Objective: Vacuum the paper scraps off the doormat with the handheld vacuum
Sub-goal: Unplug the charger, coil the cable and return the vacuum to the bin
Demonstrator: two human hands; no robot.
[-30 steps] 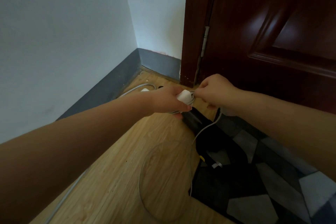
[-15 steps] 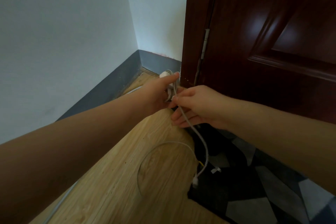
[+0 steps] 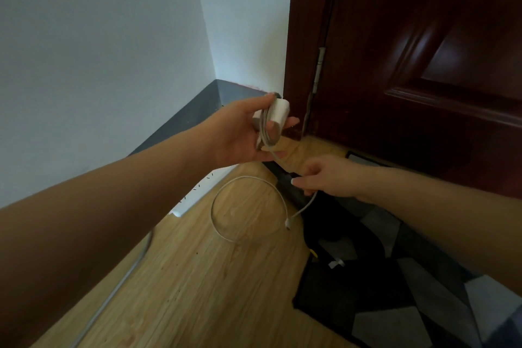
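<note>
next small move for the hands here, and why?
Probably one more wrap: the right hand carries the cable up and around the white charger held in the left hand. Several turns already sit on the charger, but a loose loop and the plug end hang over the wooden floor beside the doormat.

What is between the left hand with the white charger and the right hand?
In the head view, a taut stretch of white cable runs from the charger in the left hand down to the right hand; below it, wooden floor.
</note>
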